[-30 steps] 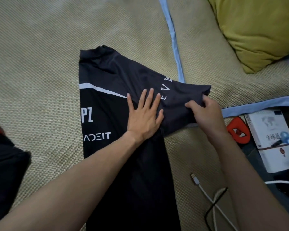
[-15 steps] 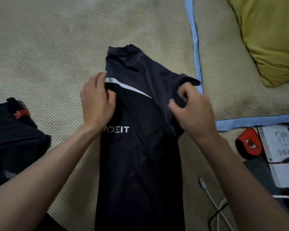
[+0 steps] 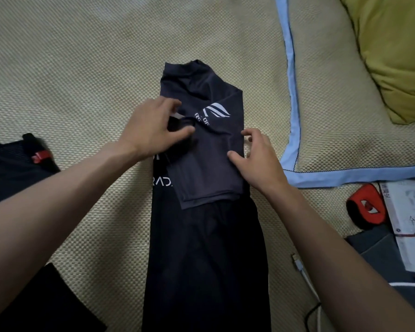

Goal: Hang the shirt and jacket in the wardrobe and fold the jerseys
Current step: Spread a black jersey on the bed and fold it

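left hand (image 3: 153, 130) pinching a bunch of dark cloth at the left shoulder of the jersey (image 3: 201, 212), thumb and fingers curling round the gather; right hand (image 3: 256, 159) resting along the right edge of the folded sleeve panel (image 3: 209, 168), fingers loosely bent and touching cloth, not plainly gripping. lying lengthwise on the woven mat (image 3: 82, 68), collar pointing away, body narrowing into a long strip with the sleeve lying doubled over the chest. probably midway through the fold, lower half not yet being brought up. risking a slide: slick fabric, so tugging with the left pinch likely dragging the sleeve panel askew and opening the fold. risking lopsided edges too, the panel sitting slightly tilted against the strip beneath. lying near the strip's lower right, a charging cable (image 3: 302, 271), possibly catching under the hem on the next fold. further out, a dark garment (image 3: 15, 168) waiting at the left, books (image 3: 407, 224) and a yellow pillow (image 3: 398, 56) sitting well apart at the right.
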A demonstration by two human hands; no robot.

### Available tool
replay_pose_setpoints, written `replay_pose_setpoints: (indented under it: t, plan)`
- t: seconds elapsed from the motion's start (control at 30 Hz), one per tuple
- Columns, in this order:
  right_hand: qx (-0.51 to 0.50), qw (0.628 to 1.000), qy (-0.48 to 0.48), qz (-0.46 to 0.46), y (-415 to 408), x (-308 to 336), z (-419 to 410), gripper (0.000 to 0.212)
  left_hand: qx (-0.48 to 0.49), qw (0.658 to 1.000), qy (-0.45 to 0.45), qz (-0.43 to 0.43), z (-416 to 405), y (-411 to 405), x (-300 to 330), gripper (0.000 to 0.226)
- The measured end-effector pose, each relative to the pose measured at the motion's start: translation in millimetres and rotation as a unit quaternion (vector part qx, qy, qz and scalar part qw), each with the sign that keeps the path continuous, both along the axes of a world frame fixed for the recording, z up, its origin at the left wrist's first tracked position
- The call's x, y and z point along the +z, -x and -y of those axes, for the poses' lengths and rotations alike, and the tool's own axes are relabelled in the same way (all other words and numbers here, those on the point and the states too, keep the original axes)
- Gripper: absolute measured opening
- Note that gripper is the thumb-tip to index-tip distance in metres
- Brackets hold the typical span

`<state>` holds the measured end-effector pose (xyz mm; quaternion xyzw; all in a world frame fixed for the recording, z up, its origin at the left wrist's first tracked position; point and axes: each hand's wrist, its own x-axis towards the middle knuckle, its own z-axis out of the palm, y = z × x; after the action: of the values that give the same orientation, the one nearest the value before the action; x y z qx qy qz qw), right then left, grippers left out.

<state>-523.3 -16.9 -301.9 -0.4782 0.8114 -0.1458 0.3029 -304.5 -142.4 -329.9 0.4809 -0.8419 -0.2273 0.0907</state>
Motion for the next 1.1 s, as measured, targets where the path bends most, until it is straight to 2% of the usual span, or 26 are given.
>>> replay_pose_setpoints:
  t: [0.1,0.2,0.23,0.3,0.4,0.47,0.53,0.57,0.6,0.63,0.73,0.87,0.9,0.97,1.1]
  plan:
    - [0.016,1.0,-0.013,-0.009,-9,-5,-3,0.063,-0.036,0.993,-0.038,0.103,-6,11,-5,0.09]
    - [0.045,0.998,-0.013,-0.033,-13,-4,-18,0.076,-0.027,0.989,-0.028,0.146,-3,26,-4,0.063]
    - [0.064,0.997,-0.003,-0.042,-14,-2,-26,0.083,-0.011,0.99,-0.048,0.135,0,32,-1,0.053]
    - [0.131,0.989,-0.01,-0.071,-17,-1,-44,0.098,0.048,0.983,-0.164,0.066,7,41,6,0.035]
    - [0.171,0.975,-0.069,-0.122,-25,-10,-72,0.112,0.126,0.927,-0.34,-0.097,15,53,24,0.023]
    - [0.136,0.982,-0.025,-0.131,-28,-22,-83,0.093,0.153,0.876,-0.415,-0.192,16,66,38,0.027]
    - [0.088,0.987,0.049,-0.125,-24,-28,-88,0.059,0.132,0.815,-0.496,-0.269,14,83,49,0.046]
    - [0.065,0.987,0.076,-0.122,-22,-29,-89,0.045,0.113,0.799,-0.517,-0.285,12,92,55,0.054]
    - [0.045,0.987,0.094,-0.123,-18,-29,-90,0.035,0.094,0.797,-0.522,-0.287,12,100,59,0.056]
    - [0.025,0.986,0.103,-0.128,-14,-29,-93,0.029,0.086,0.811,-0.51,-0.274,12,107,62,0.056]
    - [-0.035,0.984,0.114,-0.136,-6,-28,-98,0.023,0.115,0.877,-0.42,-0.204,18,112,61,0.053]
    - [-0.04,0.997,0.031,-0.059,3,-24,-95,0.029,0.122,0.94,-0.319,0.001,28,86,47,0.032]
    - [-0.03,0.999,0.001,-0.032,4,-21,-93,0.033,0.125,0.939,-0.318,0.03,31,76,45,0.031]
    - [-0.019,0.999,-0.03,-0.002,4,-17,-88,0.036,0.139,0.921,-0.362,0.031,41,58,39,0.027]
    - [-0.017,0.999,-0.027,-0.003,2,-15,-78,0.026,0.186,0.846,-0.498,-0.039,43,30,32,0.022]
